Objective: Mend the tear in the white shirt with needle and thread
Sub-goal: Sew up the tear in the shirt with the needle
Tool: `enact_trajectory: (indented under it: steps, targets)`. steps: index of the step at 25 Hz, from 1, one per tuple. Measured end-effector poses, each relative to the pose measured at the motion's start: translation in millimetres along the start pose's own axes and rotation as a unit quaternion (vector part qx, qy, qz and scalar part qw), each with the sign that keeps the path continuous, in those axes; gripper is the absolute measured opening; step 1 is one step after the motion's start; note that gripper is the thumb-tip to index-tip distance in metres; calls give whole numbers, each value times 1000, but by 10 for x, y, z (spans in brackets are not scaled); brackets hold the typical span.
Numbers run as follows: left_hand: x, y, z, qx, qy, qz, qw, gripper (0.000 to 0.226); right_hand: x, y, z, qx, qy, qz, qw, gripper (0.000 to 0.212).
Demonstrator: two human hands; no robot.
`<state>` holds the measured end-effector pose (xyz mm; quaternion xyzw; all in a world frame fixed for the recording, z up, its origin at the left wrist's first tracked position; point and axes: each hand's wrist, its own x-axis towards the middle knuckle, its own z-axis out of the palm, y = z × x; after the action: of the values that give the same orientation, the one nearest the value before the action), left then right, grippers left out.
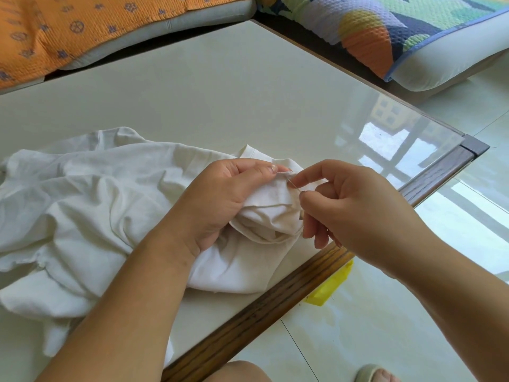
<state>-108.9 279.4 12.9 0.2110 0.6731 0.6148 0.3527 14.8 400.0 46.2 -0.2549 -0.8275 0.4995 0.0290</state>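
The white shirt (pixel 82 205) lies crumpled across the left and middle of the table. My left hand (pixel 228 199) grips a bunched fold of it, thumb on top near the hem. My right hand (pixel 349 205) pinches a thin needle (pixel 294 185) between thumb and forefinger, its tip at the fabric edge held under my left thumb. The thread is too fine to make out, and the tear is hidden among the folds.
The pale glossy table (pixel 220 92) has a dark wooden rim (pixel 275 301) along its near right edge. A yellow object (pixel 330 288) lies on the tiled floor under that edge. Cushioned seats, one orange (pixel 68 28) and one multicoloured (pixel 399 28), line the far sides.
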Motion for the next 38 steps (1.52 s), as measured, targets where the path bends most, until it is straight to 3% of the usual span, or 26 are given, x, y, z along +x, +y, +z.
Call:
enact_trajectory:
  steps: [12,18,22,25,32,35,38]
  targets:
    - [-23,-33,56,96,5,84,992,22,39,49,24,-3,10,9,1000,20]
    - [-48,-79,138,241,35,250,937,24,88,104,59,-16,45,-4,999,14]
    - [-24,-112,147,192,81,179,961,17,103,106,46,28,72,-11,997,10]
    - [-1,-95,132,145,64,130,979,10,107,107,65,44,59,-10,997,8]
    - [-1,-81,154,138,65,134,979,31,153,138,87,101,35,-24,994,8]
    - [3,-98,154,168,72,137,974,23,164,116,74,134,10,-21,991,6]
    - [3,-117,162,167,56,127,976,11,172,84,62,86,18,-10,996,8]
